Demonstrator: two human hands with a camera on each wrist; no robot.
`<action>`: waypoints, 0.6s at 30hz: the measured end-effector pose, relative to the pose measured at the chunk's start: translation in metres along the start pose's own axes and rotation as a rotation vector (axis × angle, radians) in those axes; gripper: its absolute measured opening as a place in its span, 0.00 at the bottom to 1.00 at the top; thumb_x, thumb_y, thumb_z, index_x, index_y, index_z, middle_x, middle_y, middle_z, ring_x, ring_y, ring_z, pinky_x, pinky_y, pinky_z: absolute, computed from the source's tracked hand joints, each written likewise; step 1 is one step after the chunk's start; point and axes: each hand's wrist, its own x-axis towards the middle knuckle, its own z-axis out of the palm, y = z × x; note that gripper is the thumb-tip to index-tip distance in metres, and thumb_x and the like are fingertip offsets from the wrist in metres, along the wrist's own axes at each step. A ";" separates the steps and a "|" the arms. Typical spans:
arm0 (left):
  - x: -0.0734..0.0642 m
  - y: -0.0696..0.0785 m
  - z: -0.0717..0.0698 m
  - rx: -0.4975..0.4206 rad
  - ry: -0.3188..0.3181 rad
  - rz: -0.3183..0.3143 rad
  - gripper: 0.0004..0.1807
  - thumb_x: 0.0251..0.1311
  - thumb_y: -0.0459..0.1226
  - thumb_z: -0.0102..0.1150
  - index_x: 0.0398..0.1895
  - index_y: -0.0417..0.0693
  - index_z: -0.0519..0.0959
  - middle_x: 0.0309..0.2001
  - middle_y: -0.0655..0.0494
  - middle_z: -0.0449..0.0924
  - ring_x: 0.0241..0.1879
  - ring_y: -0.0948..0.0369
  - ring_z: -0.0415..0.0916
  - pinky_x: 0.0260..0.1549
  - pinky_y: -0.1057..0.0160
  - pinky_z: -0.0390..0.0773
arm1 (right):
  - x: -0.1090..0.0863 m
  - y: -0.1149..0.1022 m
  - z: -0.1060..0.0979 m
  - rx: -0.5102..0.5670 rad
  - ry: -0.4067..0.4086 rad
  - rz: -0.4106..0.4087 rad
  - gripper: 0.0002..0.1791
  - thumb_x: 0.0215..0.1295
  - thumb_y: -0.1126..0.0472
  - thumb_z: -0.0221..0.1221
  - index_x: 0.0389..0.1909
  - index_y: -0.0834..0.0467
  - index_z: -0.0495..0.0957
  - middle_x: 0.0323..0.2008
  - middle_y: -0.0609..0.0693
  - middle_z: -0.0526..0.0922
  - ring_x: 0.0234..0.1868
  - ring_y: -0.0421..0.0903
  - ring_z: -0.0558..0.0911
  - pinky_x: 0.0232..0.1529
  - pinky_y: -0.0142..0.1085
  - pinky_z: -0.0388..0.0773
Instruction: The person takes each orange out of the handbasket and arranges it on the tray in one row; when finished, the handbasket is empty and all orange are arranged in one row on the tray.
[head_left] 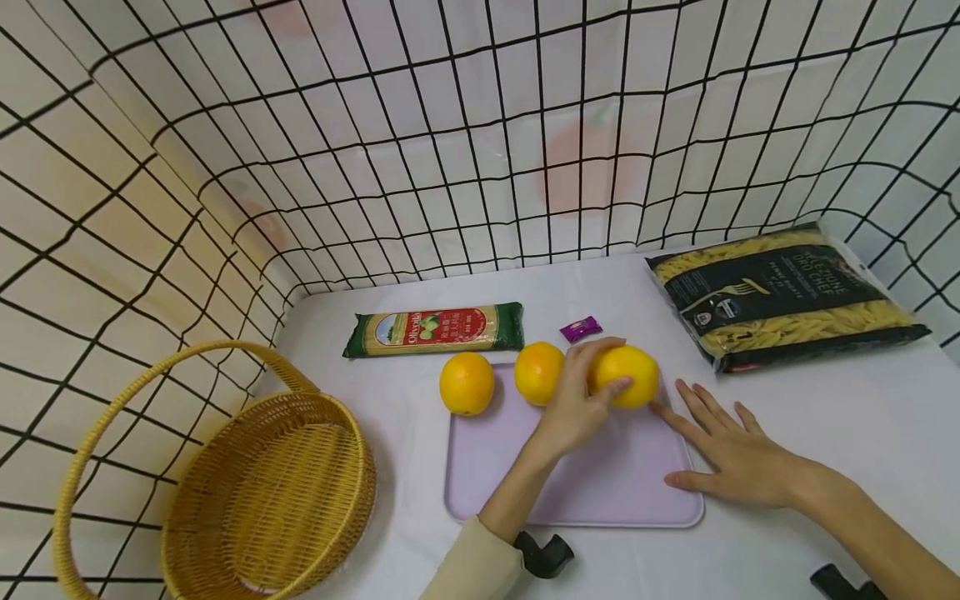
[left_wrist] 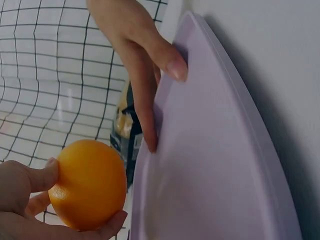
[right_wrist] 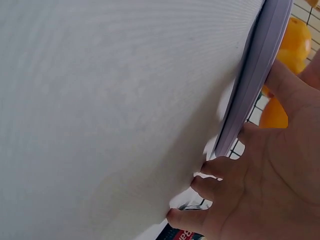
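Observation:
My left hand [head_left: 579, 404] grips an orange [head_left: 630, 377] by its sides, over the far right corner of a lilac tray [head_left: 570, 492]. In the left wrist view the thumb and fingers curl round this orange [left_wrist: 89, 185]. Two more oranges stand along the tray's far edge, one at the left corner [head_left: 467, 383] and one near the middle [head_left: 537, 372]. My right hand [head_left: 738, 462] lies with straight, spread fingers at the tray's right side. Its thumb and index finger touch the rim in the left wrist view, and the other fingertips rest on the white tabletop.
Behind the tray lie a spaghetti packet [head_left: 435, 330] and a small purple wrapped sweet [head_left: 581, 329]. A large bag of penne [head_left: 787, 296] is at the far right. A wicker basket [head_left: 360, 467] with a tall handle stands left. Black wire mesh [head_left: 507, 133] borders the back and sides.

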 end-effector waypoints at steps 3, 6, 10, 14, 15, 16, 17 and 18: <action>0.001 -0.003 -0.002 0.000 0.022 -0.019 0.24 0.71 0.38 0.62 0.69 0.58 0.75 0.70 0.53 0.67 0.68 0.57 0.66 0.74 0.49 0.65 | 0.000 0.000 0.001 -0.004 0.005 -0.001 0.51 0.64 0.36 0.65 0.83 0.44 0.53 0.82 0.69 0.38 0.80 0.74 0.41 0.67 0.83 0.33; 0.003 -0.004 -0.002 0.018 0.047 -0.015 0.24 0.71 0.37 0.63 0.69 0.56 0.75 0.70 0.52 0.67 0.69 0.56 0.67 0.75 0.49 0.65 | 0.001 -0.001 0.002 -0.006 0.006 -0.002 0.51 0.64 0.35 0.65 0.83 0.42 0.52 0.82 0.69 0.38 0.81 0.74 0.41 0.67 0.83 0.33; 0.006 -0.006 0.003 0.055 0.078 -0.017 0.24 0.70 0.36 0.63 0.68 0.54 0.76 0.70 0.50 0.68 0.69 0.53 0.68 0.74 0.48 0.66 | 0.000 0.000 0.002 -0.016 0.012 -0.008 0.51 0.64 0.35 0.64 0.83 0.42 0.52 0.82 0.69 0.39 0.81 0.73 0.42 0.67 0.83 0.34; 0.008 -0.012 0.007 0.078 0.109 -0.051 0.23 0.71 0.38 0.62 0.68 0.55 0.75 0.69 0.48 0.69 0.69 0.51 0.69 0.74 0.46 0.65 | 0.000 -0.001 0.002 -0.018 0.014 -0.011 0.51 0.64 0.35 0.64 0.83 0.42 0.52 0.82 0.70 0.39 0.81 0.73 0.42 0.67 0.82 0.35; 0.009 -0.014 0.007 0.077 0.119 -0.058 0.23 0.71 0.38 0.62 0.68 0.56 0.75 0.69 0.47 0.69 0.69 0.50 0.69 0.74 0.45 0.66 | 0.000 0.000 0.002 -0.020 0.013 -0.010 0.51 0.64 0.35 0.64 0.83 0.42 0.52 0.82 0.70 0.39 0.81 0.73 0.42 0.67 0.82 0.35; 0.009 -0.015 0.007 0.074 0.128 -0.064 0.23 0.72 0.38 0.62 0.69 0.57 0.75 0.69 0.46 0.69 0.68 0.50 0.69 0.74 0.44 0.66 | 0.000 0.000 0.002 -0.020 0.013 -0.010 0.51 0.64 0.35 0.64 0.83 0.42 0.52 0.82 0.69 0.39 0.81 0.73 0.42 0.67 0.82 0.35; 0.009 -0.016 0.006 0.072 0.136 -0.071 0.23 0.72 0.39 0.61 0.69 0.58 0.75 0.68 0.46 0.69 0.68 0.49 0.69 0.73 0.44 0.66 | -0.001 0.000 0.001 -0.020 0.013 -0.009 0.51 0.64 0.35 0.64 0.83 0.42 0.52 0.82 0.69 0.39 0.81 0.73 0.41 0.67 0.82 0.34; 0.009 -0.017 0.005 0.068 0.141 -0.077 0.23 0.72 0.40 0.62 0.69 0.60 0.74 0.68 0.46 0.69 0.68 0.49 0.69 0.73 0.44 0.66 | -0.001 0.000 0.001 -0.027 0.016 -0.014 0.51 0.65 0.35 0.64 0.83 0.42 0.51 0.82 0.69 0.38 0.81 0.73 0.41 0.67 0.82 0.35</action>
